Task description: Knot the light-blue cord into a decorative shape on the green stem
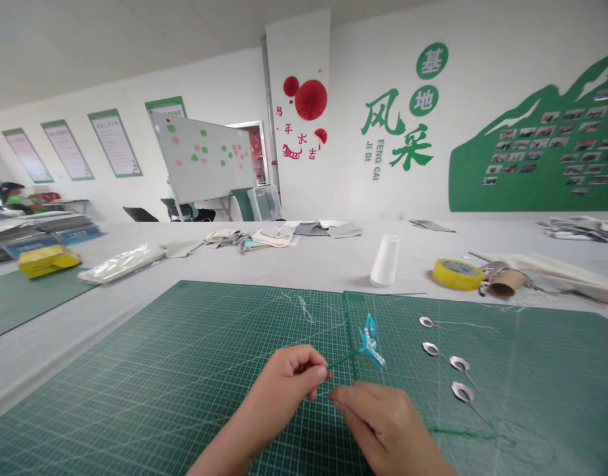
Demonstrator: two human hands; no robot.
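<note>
Pale worktop [318,266], green cutting mats [185,377], two hands, one beaded blue flower [369,347].
The right hand [386,420], at four o'clock from the left hand [289,377], has its fingertips together, contents hidden; the left grip pinches the green stem [342,359], the flower at two o'clock from it. Four pinkish loops [455,389] lie around three o'clock from the flower.

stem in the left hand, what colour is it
The stem in the left hand is green, seen in the head view.
</note>
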